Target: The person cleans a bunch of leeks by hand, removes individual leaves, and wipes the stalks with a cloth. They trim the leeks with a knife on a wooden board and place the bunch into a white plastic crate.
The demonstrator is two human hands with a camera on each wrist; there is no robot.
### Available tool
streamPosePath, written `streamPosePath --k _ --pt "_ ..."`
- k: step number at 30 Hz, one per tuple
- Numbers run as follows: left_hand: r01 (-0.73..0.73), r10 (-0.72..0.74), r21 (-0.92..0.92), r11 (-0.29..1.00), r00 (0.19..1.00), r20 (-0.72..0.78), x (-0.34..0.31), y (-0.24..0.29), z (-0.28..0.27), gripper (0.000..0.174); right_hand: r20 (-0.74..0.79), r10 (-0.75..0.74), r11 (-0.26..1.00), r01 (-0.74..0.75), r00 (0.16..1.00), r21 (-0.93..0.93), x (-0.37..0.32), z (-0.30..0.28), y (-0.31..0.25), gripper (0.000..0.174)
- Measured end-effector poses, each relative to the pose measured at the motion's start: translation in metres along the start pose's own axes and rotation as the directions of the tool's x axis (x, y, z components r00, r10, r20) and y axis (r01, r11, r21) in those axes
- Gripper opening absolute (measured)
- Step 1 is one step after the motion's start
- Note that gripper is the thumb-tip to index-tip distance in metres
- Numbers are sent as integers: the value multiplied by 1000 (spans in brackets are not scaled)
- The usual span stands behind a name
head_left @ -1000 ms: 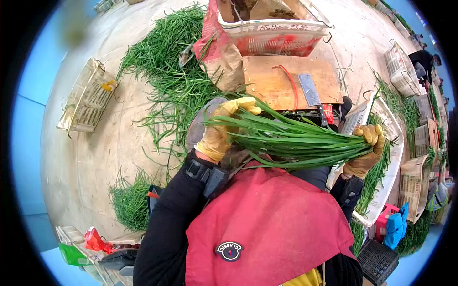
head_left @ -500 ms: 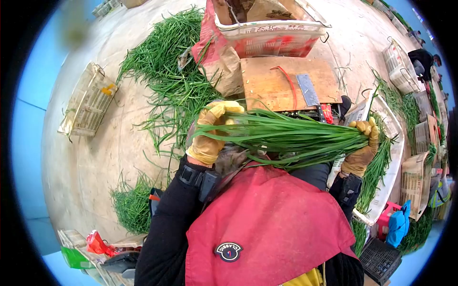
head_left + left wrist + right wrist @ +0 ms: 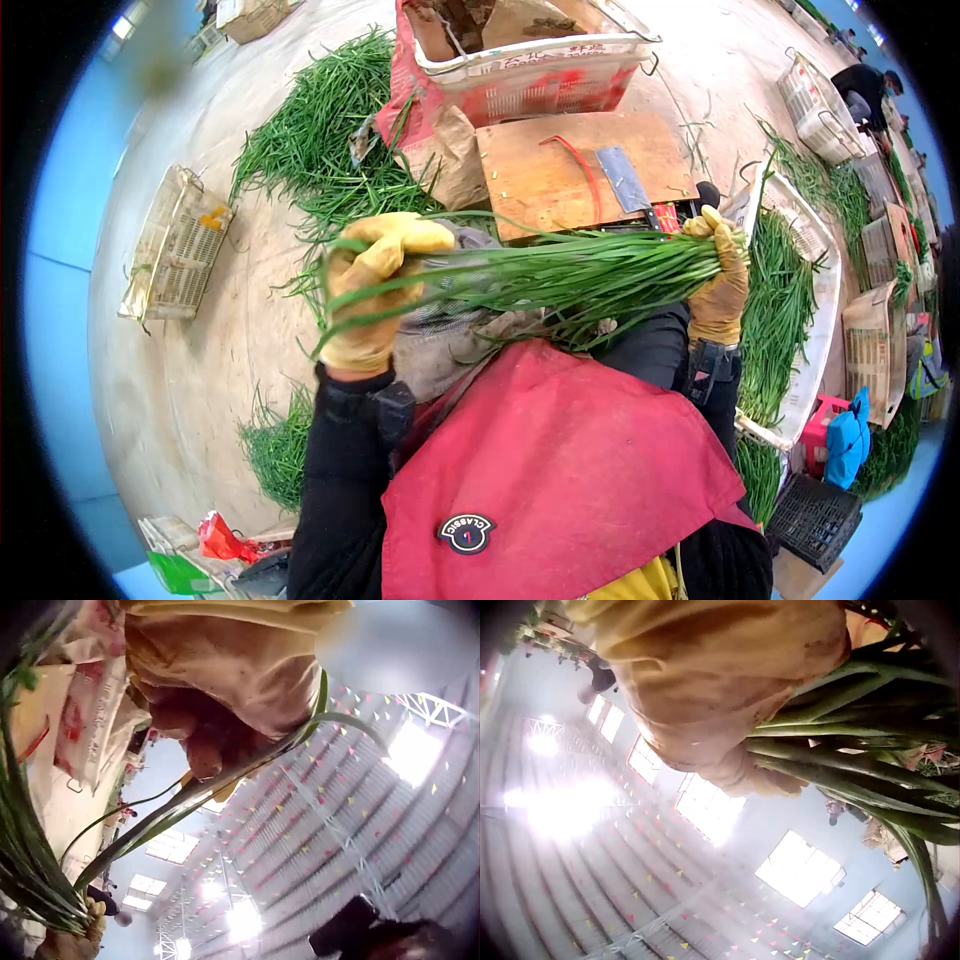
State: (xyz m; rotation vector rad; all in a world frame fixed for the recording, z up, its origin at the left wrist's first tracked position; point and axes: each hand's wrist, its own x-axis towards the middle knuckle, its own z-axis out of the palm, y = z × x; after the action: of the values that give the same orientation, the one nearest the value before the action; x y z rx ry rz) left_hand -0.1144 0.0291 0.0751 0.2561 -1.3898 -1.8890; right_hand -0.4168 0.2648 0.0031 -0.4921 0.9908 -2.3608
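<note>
A bunch of long, flat Chinese chives (image 3: 590,275) stretches level between two yellow-gloved hands in the head view. My right hand (image 3: 718,285) grips the bunch near its right end; in the right wrist view the leaves (image 3: 847,750) fan out from the curled glove. My left hand (image 3: 372,290) is at the left end, with a few leaves pulled apart from the rest. In the left wrist view its thumb and fingers pinch these loose leaves (image 3: 165,810). A wooden board (image 3: 540,190) lies beyond the bunch, bearing a cleaver (image 3: 624,180) and a red strip (image 3: 577,165).
To the right stands a long white crate (image 3: 825,330) with more chives (image 3: 775,330) in it. A large heap of chives (image 3: 320,130) covers the floor at upper left. A red-stained white basket (image 3: 540,75) stands behind the board, and another basket (image 3: 180,245) at far left.
My left hand has moved left, drawing a few leaves out from the bunch. My right hand keeps its grip and has shifted somewhat left and up; the head view has shifted too.
</note>
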Motion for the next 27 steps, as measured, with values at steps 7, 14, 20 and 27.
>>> streamPosePath --k 7,14,20,27 --pt "78 -131 309 948 979 155 1 37 -1 23 51 -66 988 58 996 144 1 7 -3 27" --pt "219 -206 145 965 973 -99 -19 31 -18 20 112 -40 993 26 993 117 -11 20 -4 28" --pt "289 -255 101 952 931 -260 -51 19 -53 14 236 83 995 -67 968 -76 -19 43 24 30" --pt "200 -195 -19 980 929 -313 -75 11 -77 18 205 189 950 -125 960 -286 -26 58 35 33"
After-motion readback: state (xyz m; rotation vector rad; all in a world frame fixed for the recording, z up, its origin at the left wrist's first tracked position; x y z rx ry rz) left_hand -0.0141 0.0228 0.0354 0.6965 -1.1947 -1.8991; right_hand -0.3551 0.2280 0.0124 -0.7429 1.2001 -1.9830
